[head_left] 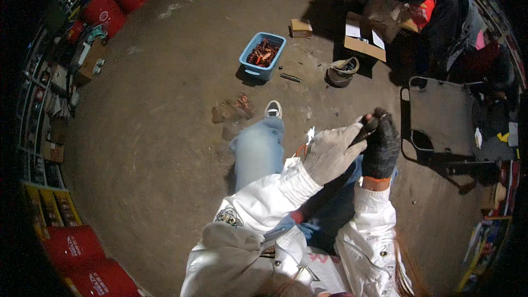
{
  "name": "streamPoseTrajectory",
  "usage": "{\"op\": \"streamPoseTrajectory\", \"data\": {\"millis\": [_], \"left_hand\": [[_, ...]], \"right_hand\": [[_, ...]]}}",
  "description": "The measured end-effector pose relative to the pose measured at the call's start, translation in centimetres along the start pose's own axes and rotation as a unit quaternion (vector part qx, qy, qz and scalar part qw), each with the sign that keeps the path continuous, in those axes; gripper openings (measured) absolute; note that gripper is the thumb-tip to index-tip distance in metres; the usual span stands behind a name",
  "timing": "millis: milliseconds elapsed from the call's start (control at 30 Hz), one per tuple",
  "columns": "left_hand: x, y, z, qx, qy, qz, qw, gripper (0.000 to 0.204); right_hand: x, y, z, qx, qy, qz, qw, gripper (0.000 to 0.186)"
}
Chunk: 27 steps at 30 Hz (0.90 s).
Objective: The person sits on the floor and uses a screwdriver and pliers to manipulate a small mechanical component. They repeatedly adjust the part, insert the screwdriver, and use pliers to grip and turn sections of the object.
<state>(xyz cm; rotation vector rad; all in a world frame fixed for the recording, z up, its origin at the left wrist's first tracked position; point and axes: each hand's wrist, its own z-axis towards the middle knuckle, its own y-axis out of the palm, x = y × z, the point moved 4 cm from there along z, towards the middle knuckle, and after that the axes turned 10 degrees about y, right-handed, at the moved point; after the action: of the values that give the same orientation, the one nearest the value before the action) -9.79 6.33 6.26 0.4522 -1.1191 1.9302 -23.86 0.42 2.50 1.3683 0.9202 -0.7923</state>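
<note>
My left hand (333, 153), in a pale grey glove, meets my right hand (381, 138), in a black glove with an orange cuff, in front of my right leg. The fingers of both are closed together around something small and dark that I cannot make out, with a reddish spot at the fingertips. Beyond my outstretched left leg stands a blue plastic basin (248, 49) partly filled with reddish-brown, shiny pieces (263, 54). A dark, stick-like object (290, 77) lies on the floor beside it. A small bright white thing (311, 133) shows next to my left hand.
An open cardboard box (366, 48), a small box (301, 28) and a round dark container (340, 76) stand to the far right. A folding chair (441, 114) is on the right. Red drums (103, 12) and loaded shelves line the left. A reddish scrap pile (242, 104) lies near my shoe.
</note>
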Motion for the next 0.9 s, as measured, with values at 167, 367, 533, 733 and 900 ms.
{"op": "streamPoseTrajectory", "data": {"millis": [167, 367, 533, 733, 900], "left_hand": [[-4.2, -0.2, 2.7, -0.016, -0.118, -0.125, 0.985, 0.037], [-8.8, -0.9, 6.2, 0.125, -0.071, -0.149, 0.978, 0.031], [-9.6, -0.9, 5.3, 0.09, -0.119, -0.262, 0.953, 0.036], [-8.8, -1.9, 4.5, 0.095, -0.16, -0.429, 0.884, 0.029], [-8.8, -3.8, 5.0, 0.078, -0.066, -0.25, 0.963, 0.023]], "right_hand": [[-2.8, -0.9, 7.0, 0.105, -0.103, -0.055, 0.988, 0.037], [4.9, 4.5, 7.3, -0.184, 0.108, -0.23, 0.95, 0.042], [6.0, 4.8, 4.5, -0.243, 0.097, -0.388, 0.884, 0.047], [4.1, 5.9, 3.9, -0.249, 0.06, -0.351, 0.901, 0.039], [3.5, 6.3, 3.6, -0.261, -0.023, -0.36, 0.895, 0.03]]}}
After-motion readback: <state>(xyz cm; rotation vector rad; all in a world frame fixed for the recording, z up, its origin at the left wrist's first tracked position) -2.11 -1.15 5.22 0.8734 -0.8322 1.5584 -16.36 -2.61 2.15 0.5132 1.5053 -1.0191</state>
